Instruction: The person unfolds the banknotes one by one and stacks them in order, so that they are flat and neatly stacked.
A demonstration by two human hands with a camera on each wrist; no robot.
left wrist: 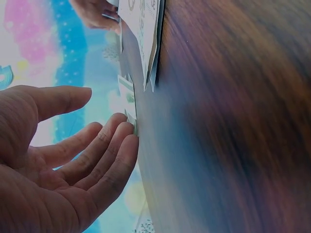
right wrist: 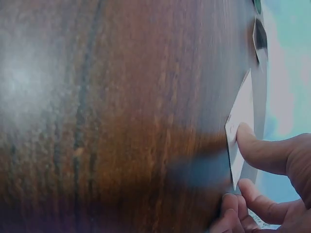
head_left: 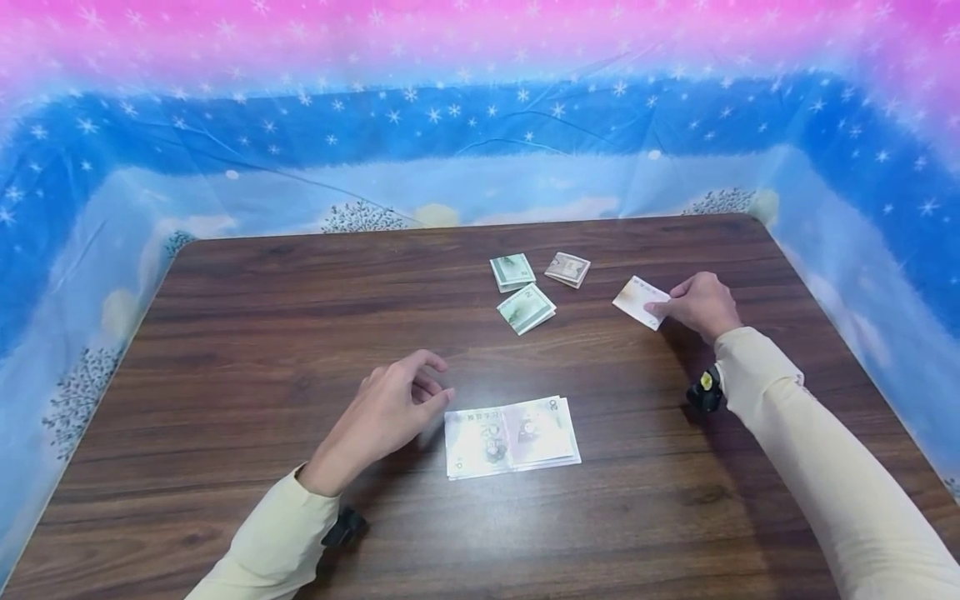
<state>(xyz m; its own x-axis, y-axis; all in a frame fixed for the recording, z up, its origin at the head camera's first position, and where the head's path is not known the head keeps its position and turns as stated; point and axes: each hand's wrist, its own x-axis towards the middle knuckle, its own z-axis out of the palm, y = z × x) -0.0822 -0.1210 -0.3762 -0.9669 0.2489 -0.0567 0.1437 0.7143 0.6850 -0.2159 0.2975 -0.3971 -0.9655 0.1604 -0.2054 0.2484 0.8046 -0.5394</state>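
Observation:
My right hand [head_left: 703,305] pinches a folded pale banknote [head_left: 636,300] between thumb and fingers at the right of the table. In the right wrist view the thumb presses on the face of that folded banknote [right wrist: 241,121]. My left hand [head_left: 386,412] is held over the table with its fingers loosely bent and holds nothing. Just right of it lies a small stack of unfolded banknotes [head_left: 512,437], with glare on its face. The left wrist view shows the left hand [left wrist: 73,155] apart from the stack's edge [left wrist: 146,39].
Two folded green banknotes, one farther back [head_left: 512,272] and one nearer [head_left: 527,309], lie at the back middle. A folded brownish banknote [head_left: 567,269] is beside them. The brown wooden table [head_left: 300,317] is backed by a snowflake-patterned cloth [head_left: 450,108].

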